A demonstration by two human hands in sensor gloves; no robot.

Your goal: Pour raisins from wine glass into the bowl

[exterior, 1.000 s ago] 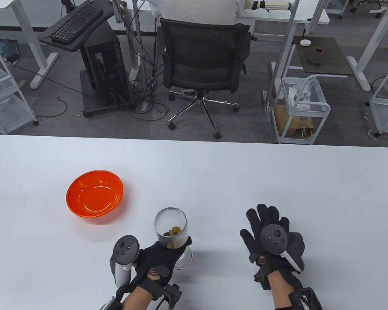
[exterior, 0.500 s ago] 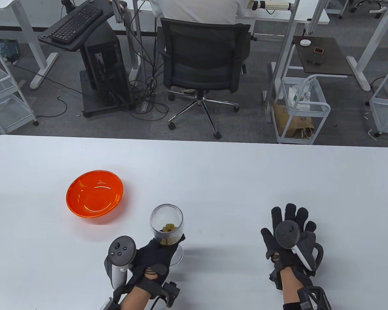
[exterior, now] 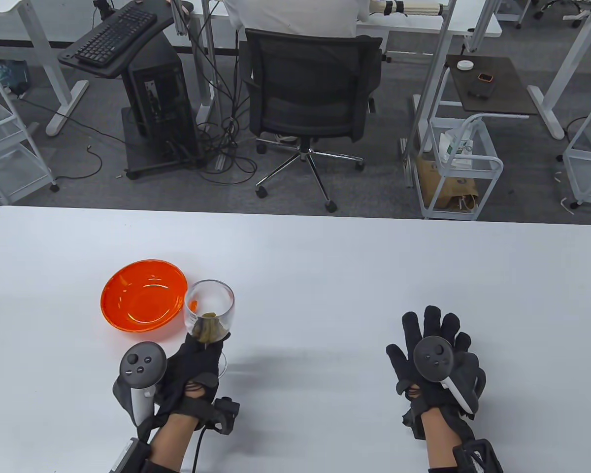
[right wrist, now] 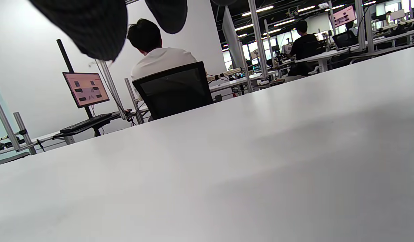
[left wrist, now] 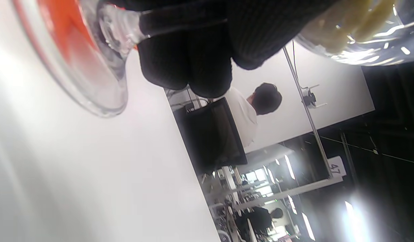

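My left hand (exterior: 192,364) grips a clear wine glass (exterior: 210,308) by its stem and holds it off the table, just right of the orange bowl (exterior: 144,299). Yellowish raisins (exterior: 208,327) lie at the bottom of the glass. The glass stands close to upright, its rim next to the bowl's right edge. In the left wrist view the glass foot (left wrist: 92,67) and the cup with raisins (left wrist: 355,30) show on either side of my fingers (left wrist: 193,57). My right hand (exterior: 433,354) is spread flat, empty, over the table at the right.
The white table (exterior: 325,256) runs wide behind and between my hands. An office chair (exterior: 310,98) with a seated person, a computer stand (exterior: 147,98) and carts (exterior: 460,167) are beyond the far edge.
My left hand has lifted the glass and carried it left and away from me, up to the bowl's right edge. My right hand has drifted a little right.
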